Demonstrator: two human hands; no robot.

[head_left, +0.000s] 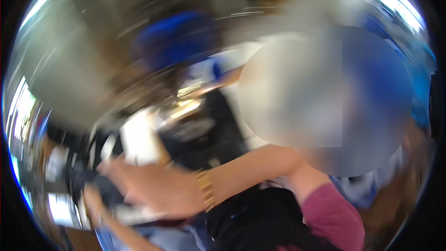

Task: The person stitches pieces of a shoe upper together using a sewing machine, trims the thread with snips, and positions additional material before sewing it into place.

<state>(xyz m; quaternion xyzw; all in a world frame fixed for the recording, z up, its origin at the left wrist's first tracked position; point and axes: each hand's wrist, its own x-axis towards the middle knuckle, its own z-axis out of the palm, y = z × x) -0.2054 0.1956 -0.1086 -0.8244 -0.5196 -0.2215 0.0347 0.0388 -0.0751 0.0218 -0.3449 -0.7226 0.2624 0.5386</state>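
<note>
Blurred by motion, the head view gives few firm details. A right hand (155, 188), its wrist ringed by gold bangles (206, 189) and its arm in a maroon sleeve (332, 216), reaches across to the lower left and rests over a dark object (109, 190); the kind of object cannot be told. The fingers are spread over it, but whether they are clenched on it cannot be determined. A left hand (95, 202) shows just below, touching or just beside the same object; its grip likewise cannot be told. Behind stand a white upright item (139, 142) and a dark cluttered tabletop (204, 132). Judged step: both hands are taking hold of the dark object. The next move calls for a secured two-handed grip.
</note>
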